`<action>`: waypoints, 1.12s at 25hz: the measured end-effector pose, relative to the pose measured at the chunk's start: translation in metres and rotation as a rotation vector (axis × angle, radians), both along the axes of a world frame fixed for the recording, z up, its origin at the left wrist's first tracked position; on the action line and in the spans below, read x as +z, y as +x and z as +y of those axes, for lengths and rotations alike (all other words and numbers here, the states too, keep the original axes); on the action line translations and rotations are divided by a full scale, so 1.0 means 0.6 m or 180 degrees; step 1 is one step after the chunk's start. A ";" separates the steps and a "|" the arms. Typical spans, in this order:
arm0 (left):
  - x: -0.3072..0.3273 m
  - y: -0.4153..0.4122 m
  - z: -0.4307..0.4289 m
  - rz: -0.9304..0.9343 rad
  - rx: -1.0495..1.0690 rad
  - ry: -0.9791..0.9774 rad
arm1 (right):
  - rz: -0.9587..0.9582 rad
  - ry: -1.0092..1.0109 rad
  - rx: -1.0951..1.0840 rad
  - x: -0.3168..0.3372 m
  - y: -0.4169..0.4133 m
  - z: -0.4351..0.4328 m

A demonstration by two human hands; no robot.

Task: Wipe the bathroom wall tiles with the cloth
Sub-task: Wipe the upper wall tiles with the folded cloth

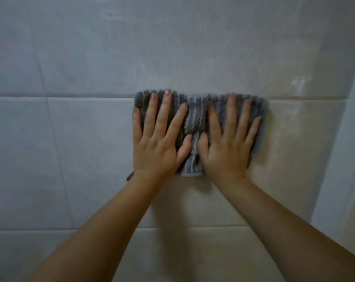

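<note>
Two bare forearms reach up from below. The left hand (pixel 158 143) and right hand (pixel 227 145) lie side by side, fingers (pixel 166 110) straight and spread, pressing flat on a grey striped terry cloth (pixel 195 117). It sits against the glossy pale wall tiles (pixel 87 139), just under a horizontal grout line (pixel 60 95), long axis level. Wiping looks under way; the next stroke likely needs even pressure, sliding sideways.

cloth (pixel 195 119) fuzzy ribbed terry; wall tiles (pixel 91 139) glossy, smooth ceramic.
</note>
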State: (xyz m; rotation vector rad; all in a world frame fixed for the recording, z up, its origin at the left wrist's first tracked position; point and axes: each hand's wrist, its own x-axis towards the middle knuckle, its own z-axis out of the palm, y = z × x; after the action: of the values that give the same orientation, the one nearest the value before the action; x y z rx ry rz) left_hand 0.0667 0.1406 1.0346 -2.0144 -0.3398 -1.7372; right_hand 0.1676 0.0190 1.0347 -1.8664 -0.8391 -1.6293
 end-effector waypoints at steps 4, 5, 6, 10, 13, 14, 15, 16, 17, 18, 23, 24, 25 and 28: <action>-0.067 0.009 -0.010 0.0168 0.0007 0.0035 | -0.0344 -0.0514 0.0198 -0.065 0.023 -0.027; -0.070 0.019 -0.021 0.0241 0.0000 0.0091 | -0.0338 -0.0504 0.0166 -0.070 0.040 -0.049; -0.064 0.031 -0.035 0.0319 -0.0028 0.0138 | -0.0297 -0.0447 0.0108 -0.066 0.058 -0.070; 0.007 0.109 -0.124 0.0323 -0.0269 0.0183 | -0.0046 0.0024 -0.0081 0.005 0.122 -0.133; 0.024 0.153 -0.166 0.0195 -0.0412 -0.0008 | 0.0009 0.0255 -0.0114 0.025 0.149 -0.155; 0.010 0.160 -0.169 0.0196 -0.0443 0.0021 | 0.0018 0.0299 -0.0118 0.012 0.155 -0.161; -0.014 0.162 -0.171 0.0231 -0.0463 0.0093 | 0.0043 0.0328 -0.0129 -0.012 0.161 -0.167; -0.042 0.161 -0.172 0.0297 -0.0478 0.0181 | 0.0081 0.0342 -0.0136 -0.042 0.165 -0.173; -0.073 0.156 -0.172 0.0392 -0.0497 0.0241 | 0.0127 0.0322 -0.0132 -0.077 0.168 -0.179; -0.106 0.150 -0.172 0.0490 -0.0502 0.0270 | 0.0176 0.0271 -0.0124 -0.114 0.169 -0.184; -0.214 0.129 -0.156 0.0751 -0.0406 0.0431 | 0.0511 0.0308 -0.0170 -0.256 0.153 -0.168; -0.228 0.126 -0.151 0.0763 -0.0418 0.0470 | 0.0644 0.0357 -0.0148 -0.277 0.144 -0.157; -0.242 0.121 -0.146 0.0796 -0.0431 0.0499 | 0.0796 0.0382 -0.0106 -0.299 0.132 -0.146; -0.286 0.092 -0.122 0.1018 -0.0415 0.0487 | 0.1148 0.0198 0.0128 -0.353 0.076 -0.125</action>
State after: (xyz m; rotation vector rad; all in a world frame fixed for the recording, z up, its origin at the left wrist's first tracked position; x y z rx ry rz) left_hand 0.1218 0.0677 0.8627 -2.1943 0.0281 -1.4300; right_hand 0.2129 -0.0562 0.8228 -2.0023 -0.6574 -1.2264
